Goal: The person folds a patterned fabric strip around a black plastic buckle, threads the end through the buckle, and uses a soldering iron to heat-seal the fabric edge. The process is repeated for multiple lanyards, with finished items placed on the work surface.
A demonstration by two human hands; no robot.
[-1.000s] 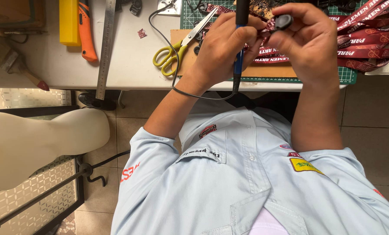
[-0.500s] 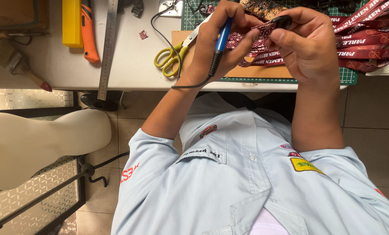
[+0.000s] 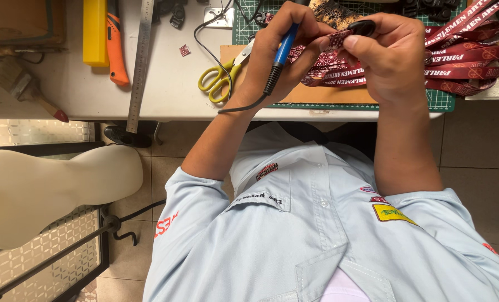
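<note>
A white worktable [image 3: 165, 103] is standing over a tiled floor [image 3: 473, 145], and a green cutting mat [image 3: 445, 100] is lying at its near edge as the landmark. On the mat, dark red lanyard straps [image 3: 467, 59] with pale lettering are piling up. Left of the mat, yellow-handled scissors [image 3: 219, 78], a steel ruler [image 3: 140, 61] and a yellow and orange tool [image 3: 104, 36] are lying. Above the mat, the left hand [image 3: 277, 56] is closing its fingers round a blue-handled soldering iron [image 3: 280, 59], while the right hand [image 3: 392, 56] is pinching a patterned strap end [image 3: 339, 40] with a black clip [image 3: 364, 27].
</note>
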